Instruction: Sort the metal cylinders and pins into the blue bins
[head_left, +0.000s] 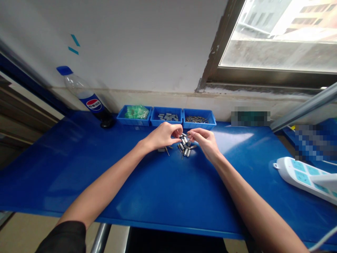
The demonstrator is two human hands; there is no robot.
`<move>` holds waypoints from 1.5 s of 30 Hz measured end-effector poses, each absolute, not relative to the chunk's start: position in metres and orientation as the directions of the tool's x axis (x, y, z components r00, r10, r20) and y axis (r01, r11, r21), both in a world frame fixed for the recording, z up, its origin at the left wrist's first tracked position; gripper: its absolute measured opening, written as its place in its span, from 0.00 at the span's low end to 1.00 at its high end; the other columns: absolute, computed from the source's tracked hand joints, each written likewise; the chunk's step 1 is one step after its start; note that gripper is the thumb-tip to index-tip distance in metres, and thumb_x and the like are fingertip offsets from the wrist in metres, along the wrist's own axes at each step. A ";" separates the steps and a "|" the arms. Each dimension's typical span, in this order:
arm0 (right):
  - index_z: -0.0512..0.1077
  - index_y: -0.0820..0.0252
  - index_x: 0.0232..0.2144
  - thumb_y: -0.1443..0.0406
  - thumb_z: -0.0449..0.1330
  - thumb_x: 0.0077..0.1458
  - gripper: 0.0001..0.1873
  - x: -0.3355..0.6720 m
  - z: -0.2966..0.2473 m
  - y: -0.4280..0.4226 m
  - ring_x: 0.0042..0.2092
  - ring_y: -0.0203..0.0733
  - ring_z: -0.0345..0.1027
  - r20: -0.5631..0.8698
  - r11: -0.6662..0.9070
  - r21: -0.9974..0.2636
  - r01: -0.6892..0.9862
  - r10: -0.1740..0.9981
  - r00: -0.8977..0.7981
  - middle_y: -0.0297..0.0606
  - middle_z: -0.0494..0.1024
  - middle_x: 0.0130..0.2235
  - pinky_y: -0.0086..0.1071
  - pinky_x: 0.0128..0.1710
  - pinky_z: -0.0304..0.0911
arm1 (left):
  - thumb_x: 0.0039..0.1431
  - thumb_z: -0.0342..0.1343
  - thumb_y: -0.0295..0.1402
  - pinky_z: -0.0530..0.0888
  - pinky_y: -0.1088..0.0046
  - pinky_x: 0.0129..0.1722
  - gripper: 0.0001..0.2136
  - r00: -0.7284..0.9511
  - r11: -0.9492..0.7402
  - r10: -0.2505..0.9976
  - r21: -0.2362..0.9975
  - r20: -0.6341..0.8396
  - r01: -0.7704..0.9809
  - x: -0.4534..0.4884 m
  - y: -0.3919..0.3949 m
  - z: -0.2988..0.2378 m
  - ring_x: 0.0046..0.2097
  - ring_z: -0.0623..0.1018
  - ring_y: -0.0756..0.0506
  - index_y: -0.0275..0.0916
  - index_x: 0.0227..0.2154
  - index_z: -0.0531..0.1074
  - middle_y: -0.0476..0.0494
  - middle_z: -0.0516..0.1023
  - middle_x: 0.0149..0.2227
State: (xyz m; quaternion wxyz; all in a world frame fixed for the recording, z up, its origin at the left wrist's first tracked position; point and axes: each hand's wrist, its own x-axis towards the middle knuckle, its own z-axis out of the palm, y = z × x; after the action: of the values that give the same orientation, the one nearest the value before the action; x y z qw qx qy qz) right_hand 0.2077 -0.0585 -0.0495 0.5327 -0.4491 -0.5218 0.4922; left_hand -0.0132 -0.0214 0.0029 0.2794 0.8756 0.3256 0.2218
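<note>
My left hand (165, 136) is closed in a pinch, its fingertips on a small silver metal piece (184, 135). Facing it, my right hand (204, 139) pinches what looks like a thin metal pin, mostly hidden by the fingers. Just below both hands lies a loose pile of small silver metal pieces (186, 151), some with thin brass-coloured pins sticking out. A few thin pins (167, 151) rest on the table below my left hand. Behind the hands stand a blue bin of silver pieces (168, 116) and a blue bin of thin pins (197, 119).
A third blue bin (121, 121) holds green plastic wrap. On the blue table (147, 196), a cola bottle (91, 100) stands tilted in view at the back left. A white power strip (286, 170) lies at the right, with a cable near the front corner. Wall and window close the back.
</note>
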 end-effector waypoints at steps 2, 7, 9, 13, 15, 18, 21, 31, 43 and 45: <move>0.83 0.55 0.40 0.53 0.69 0.56 0.15 0.209 -0.049 -0.057 0.38 0.45 0.77 0.161 0.163 -0.982 -0.092 0.987 0.023 0.40 0.85 0.39 0.42 0.44 0.72 | 0.58 0.64 0.27 0.73 0.75 0.36 0.02 0.715 -0.645 0.682 0.588 0.155 0.488 -0.015 -0.021 0.003 0.34 0.80 0.47 0.36 0.33 0.77 0.46 0.82 0.32; 0.78 0.48 0.55 0.58 0.69 0.57 0.23 0.211 -0.047 -0.057 0.54 0.51 0.77 0.204 0.211 -0.962 -0.176 0.977 0.052 0.42 0.79 0.60 0.46 0.54 0.71 | 0.57 0.64 0.23 0.72 0.74 0.40 0.04 0.842 -0.747 0.533 0.512 0.082 0.423 -0.011 -0.027 0.003 0.39 0.81 0.46 0.37 0.33 0.81 0.44 0.83 0.35; 0.78 0.48 0.55 0.57 0.69 0.57 0.23 0.212 -0.047 -0.058 0.53 0.51 0.77 0.197 0.203 -0.965 -0.165 0.979 0.052 0.42 0.79 0.60 0.47 0.54 0.71 | 0.57 0.64 0.21 0.73 0.73 0.42 0.07 0.860 -0.775 0.506 0.473 0.066 0.420 -0.008 -0.028 0.001 0.41 0.81 0.44 0.39 0.34 0.83 0.43 0.83 0.37; 0.77 0.49 0.53 0.56 0.68 0.57 0.21 0.212 -0.047 -0.058 0.50 0.50 0.78 0.182 0.186 -0.971 -0.148 0.983 0.039 0.43 0.80 0.58 0.46 0.51 0.73 | 0.58 0.62 0.20 0.72 0.73 0.41 0.07 0.858 -0.785 0.512 0.430 0.045 0.446 -0.009 -0.028 -0.004 0.40 0.80 0.45 0.38 0.33 0.82 0.42 0.80 0.38; 0.77 0.49 0.53 0.55 0.68 0.57 0.21 0.212 -0.047 -0.058 0.49 0.49 0.78 0.176 0.179 -0.974 -0.140 0.984 0.035 0.42 0.80 0.58 0.46 0.50 0.73 | 0.60 0.60 0.20 0.71 0.73 0.40 0.07 0.852 -0.780 0.522 0.421 0.031 0.462 -0.011 -0.027 -0.005 0.40 0.79 0.45 0.37 0.32 0.80 0.42 0.79 0.38; 0.77 0.51 0.52 0.55 0.67 0.57 0.21 0.211 -0.048 -0.058 0.46 0.47 0.78 0.173 0.176 -0.974 -0.140 0.984 0.033 0.43 0.81 0.55 0.44 0.48 0.73 | 0.61 0.59 0.21 0.71 0.73 0.39 0.06 0.850 -0.770 0.526 0.438 0.023 0.464 -0.016 -0.023 -0.002 0.40 0.78 0.45 0.36 0.33 0.78 0.42 0.78 0.38; 0.78 0.52 0.51 0.56 0.67 0.58 0.20 0.211 -0.048 -0.059 0.43 0.45 0.77 0.164 0.165 -0.977 -0.133 0.986 0.016 0.42 0.84 0.49 0.42 0.46 0.73 | 0.62 0.58 0.22 0.72 0.73 0.39 0.05 0.830 -0.730 0.555 0.512 0.056 0.454 -0.018 -0.020 0.004 0.38 0.78 0.46 0.36 0.35 0.76 0.43 0.79 0.37; 0.82 0.54 0.44 0.55 0.69 0.57 0.16 0.207 -0.043 -0.063 0.36 0.43 0.77 0.119 0.115 -0.993 -0.041 0.985 -0.127 0.37 0.85 0.36 0.40 0.43 0.71 | 0.57 0.67 0.26 0.73 0.76 0.36 0.10 0.647 -0.629 0.715 0.648 0.266 0.429 -0.016 -0.023 0.013 0.35 0.81 0.48 0.37 0.39 0.72 0.48 0.81 0.32; 0.85 0.56 0.38 0.50 0.75 0.49 0.19 0.207 -0.047 -0.062 0.35 0.46 0.79 0.066 0.064 -0.998 -0.013 0.987 -0.146 0.40 0.87 0.36 0.41 0.39 0.74 | 0.60 0.65 0.29 0.72 0.75 0.36 0.07 0.694 -0.701 0.665 0.549 0.275 0.455 -0.012 -0.025 0.011 0.35 0.80 0.47 0.37 0.38 0.73 0.46 0.81 0.33; 0.85 0.55 0.37 0.50 0.75 0.48 0.19 0.207 -0.046 -0.061 0.35 0.47 0.79 0.075 0.075 -0.997 -0.007 0.991 -0.115 0.40 0.86 0.35 0.41 0.39 0.74 | 0.61 0.65 0.31 0.72 0.74 0.37 0.07 0.688 -0.696 0.676 0.534 0.263 0.480 -0.012 -0.023 0.008 0.36 0.80 0.46 0.38 0.40 0.74 0.45 0.82 0.35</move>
State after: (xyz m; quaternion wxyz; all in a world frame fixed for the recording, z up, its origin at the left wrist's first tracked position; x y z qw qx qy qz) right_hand 0.2072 -0.0614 -0.0458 0.4894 -0.4508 -0.5457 0.5094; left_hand -0.0124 -0.0233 0.0078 0.2173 0.8926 0.3239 0.2260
